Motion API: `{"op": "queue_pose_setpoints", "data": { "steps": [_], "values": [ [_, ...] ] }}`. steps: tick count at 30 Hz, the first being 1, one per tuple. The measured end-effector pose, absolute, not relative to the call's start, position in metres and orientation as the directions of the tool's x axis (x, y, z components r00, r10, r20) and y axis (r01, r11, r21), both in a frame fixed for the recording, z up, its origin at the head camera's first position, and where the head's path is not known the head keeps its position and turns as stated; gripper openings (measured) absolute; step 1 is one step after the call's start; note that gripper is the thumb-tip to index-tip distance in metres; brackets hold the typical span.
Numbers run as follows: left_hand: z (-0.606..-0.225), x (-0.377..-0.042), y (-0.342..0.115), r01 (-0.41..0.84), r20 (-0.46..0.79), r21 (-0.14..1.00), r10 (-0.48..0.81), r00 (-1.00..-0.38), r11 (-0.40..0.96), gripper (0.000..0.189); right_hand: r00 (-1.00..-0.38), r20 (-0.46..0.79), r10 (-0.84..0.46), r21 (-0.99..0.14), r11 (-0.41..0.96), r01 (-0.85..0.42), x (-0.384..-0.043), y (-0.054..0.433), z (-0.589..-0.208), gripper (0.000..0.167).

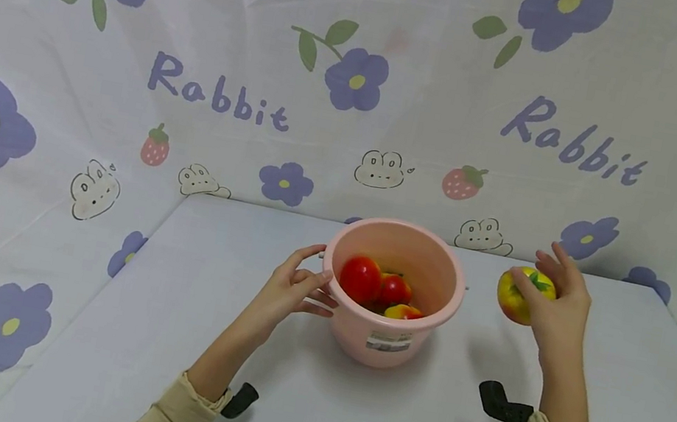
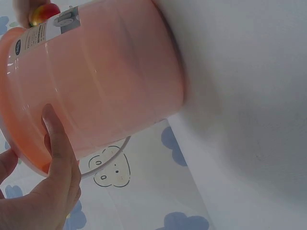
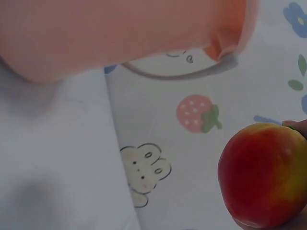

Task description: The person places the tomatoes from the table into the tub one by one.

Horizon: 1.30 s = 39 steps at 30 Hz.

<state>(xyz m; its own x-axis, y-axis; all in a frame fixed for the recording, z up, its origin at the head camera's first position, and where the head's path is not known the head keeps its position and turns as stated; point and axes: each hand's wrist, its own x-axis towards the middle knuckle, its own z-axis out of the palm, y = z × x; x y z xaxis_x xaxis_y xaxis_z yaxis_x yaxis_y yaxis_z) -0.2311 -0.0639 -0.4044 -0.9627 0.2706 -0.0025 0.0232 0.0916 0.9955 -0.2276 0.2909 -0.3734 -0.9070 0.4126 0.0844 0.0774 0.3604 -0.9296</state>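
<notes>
A pink bucket point(image 1: 351, 336) stands upright on the table, with a label on its near side. My left hand point(image 1: 290, 291) grips its left rim, thumb at the edge and fingers along the outer wall point(image 2: 100, 81). To the right of the bucket, my right hand point(image 1: 563, 312) holds a yellow-and-red tomato point(image 1: 510, 299) with a green leafy top, raised over the table. Its red side point(image 3: 259, 177) faces the right wrist camera. Inside the bucket lie a large red fruit point(image 1: 360, 280), a smaller red one point(image 1: 394, 291) and a yellow-red one point(image 1: 403, 313), partly hidden by the wall.
The white table point(image 1: 224, 252) ends at a printed cloth point(image 1: 427, 121) with flowers and rabbits, hung behind and at the sides. The bucket's pale handle point(image 2: 108, 162) hangs down at its far side. Black wrist mounts point(image 1: 503, 407) stick out at both sleeves.
</notes>
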Motion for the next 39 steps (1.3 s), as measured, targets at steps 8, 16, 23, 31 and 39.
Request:
{"op": "queue_pose_setpoints", "data": {
  "steps": [8, 16, 23, 31, 39],
  "values": [
    [-0.403, -0.231, -0.062, 0.014, -0.011, 0.996, 0.272, -0.962, 0.089, 0.057, -0.914, 0.129, 0.386, -0.934, 0.356, 0.018, -0.234, 0.275, -0.354, 0.071],
    [-0.403, -0.232, -0.061, 0.004, -0.018, 0.997, 0.274, -0.961, 0.082, 0.056, -0.92, 0.233, 0.316, -0.916, 0.388, -0.099, -0.238, 0.255, -0.337, 0.07],
    [-0.404, -0.232, -0.059, 0.005, -0.017, 0.997, 0.278, -0.96, 0.078, 0.056, -0.93, 0.272, 0.246, -0.909, 0.384, -0.164, -0.243, 0.234, -0.322, 0.072],
    [-0.405, -0.233, -0.059, -0.002, -0.024, 0.997, 0.279, -0.96, 0.081, 0.056, -0.931, 0.328, 0.16, -0.897, 0.362, -0.253, -0.248, 0.204, -0.31, 0.07],
    [-0.403, -0.231, -0.061, -0.007, -0.018, 0.999, 0.276, -0.961, 0.04, 0.055, -0.94, 0.337, 0.057, -0.9, 0.313, -0.304, -0.256, 0.173, -0.3, 0.068]
  ]
}}
